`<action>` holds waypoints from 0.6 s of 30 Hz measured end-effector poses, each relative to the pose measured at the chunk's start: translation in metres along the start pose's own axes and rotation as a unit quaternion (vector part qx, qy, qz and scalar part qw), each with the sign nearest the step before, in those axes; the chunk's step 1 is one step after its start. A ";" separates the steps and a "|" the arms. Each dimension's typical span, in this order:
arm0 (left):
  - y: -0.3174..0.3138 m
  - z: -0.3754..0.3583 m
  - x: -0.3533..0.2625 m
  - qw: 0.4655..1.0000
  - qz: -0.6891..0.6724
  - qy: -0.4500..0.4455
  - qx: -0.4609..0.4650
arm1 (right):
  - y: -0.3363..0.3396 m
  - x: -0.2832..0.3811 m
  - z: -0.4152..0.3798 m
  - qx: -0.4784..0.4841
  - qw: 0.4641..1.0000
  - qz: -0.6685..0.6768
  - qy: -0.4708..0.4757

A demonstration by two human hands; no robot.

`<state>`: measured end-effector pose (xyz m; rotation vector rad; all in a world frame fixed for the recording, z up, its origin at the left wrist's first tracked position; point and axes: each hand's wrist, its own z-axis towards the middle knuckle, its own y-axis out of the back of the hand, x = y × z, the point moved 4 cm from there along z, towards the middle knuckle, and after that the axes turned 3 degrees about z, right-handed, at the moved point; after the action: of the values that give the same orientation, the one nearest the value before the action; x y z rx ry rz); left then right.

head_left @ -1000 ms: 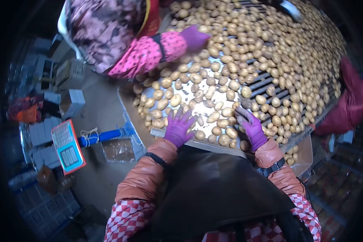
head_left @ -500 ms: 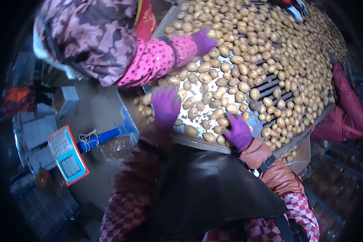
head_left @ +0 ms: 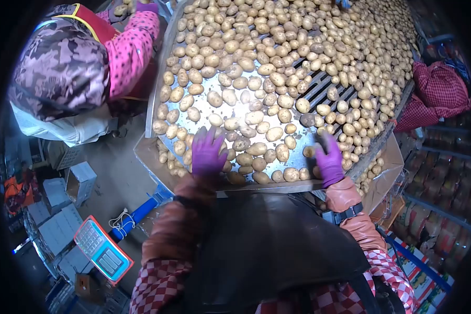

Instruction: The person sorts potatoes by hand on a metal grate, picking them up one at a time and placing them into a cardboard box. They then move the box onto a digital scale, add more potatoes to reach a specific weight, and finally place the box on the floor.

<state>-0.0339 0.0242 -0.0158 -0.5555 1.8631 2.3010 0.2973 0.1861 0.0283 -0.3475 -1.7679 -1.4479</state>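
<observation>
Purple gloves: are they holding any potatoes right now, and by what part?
The left hand lies flat on the potatoes, gripping none. The right hand touches a potato at its edge; a grip cannot be told.

L hand (head_left: 208, 153) flat, R hand (head_left: 329, 159) curled.

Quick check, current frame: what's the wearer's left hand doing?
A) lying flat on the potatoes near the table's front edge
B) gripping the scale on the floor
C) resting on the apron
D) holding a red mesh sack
A: the left hand, in a purple glove, lies with fingers spread on the potatoes near the front edge of the metal sorting table.
</observation>
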 end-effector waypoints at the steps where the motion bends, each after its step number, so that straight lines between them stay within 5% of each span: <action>1: 0.006 0.000 0.000 0.999 -0.013 0.023 0.025 | 0.014 -0.015 -0.001 -0.044 0.996 -0.082 -0.007; 3: 0.017 -0.003 0.000 0.994 -0.039 0.072 0.073 | 0.007 -0.017 -0.010 0.000 0.972 -0.227 -0.062; 5: 0.019 -0.012 0.001 0.998 -0.004 0.058 -0.013 | -0.022 -0.004 -0.020 0.136 0.947 -0.276 -0.094; 7: 0.020 -0.015 0.000 0.998 0.003 0.064 -0.017 | -0.066 0.002 -0.043 0.156 0.986 -0.051 0.027; 9: 0.012 -0.020 0.000 0.995 0.004 0.078 -0.067 | -0.068 0.033 -0.043 0.338 0.940 -0.012 -0.055; 10: 0.008 -0.025 0.001 0.993 0.003 0.084 -0.089 | -0.071 0.026 -0.046 0.279 0.959 -0.026 0.049; 13: 0.009 0.005 -0.039 0.995 -0.091 0.029 -0.003 | -0.061 0.022 -0.043 0.293 0.952 0.088 0.008; 15: 0.003 0.023 -0.080 0.984 -0.087 -0.122 -0.094 | -0.056 0.021 -0.046 0.256 0.958 0.128 -0.019; 18: -0.046 0.038 -0.118 0.987 0.130 -0.063 0.072 | -0.049 0.004 -0.050 0.241 0.962 0.121 -0.044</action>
<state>0.0830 0.0862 -0.0090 -0.1513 2.1257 2.2625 0.2831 0.1242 -0.0019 -0.3559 -2.0010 -0.8070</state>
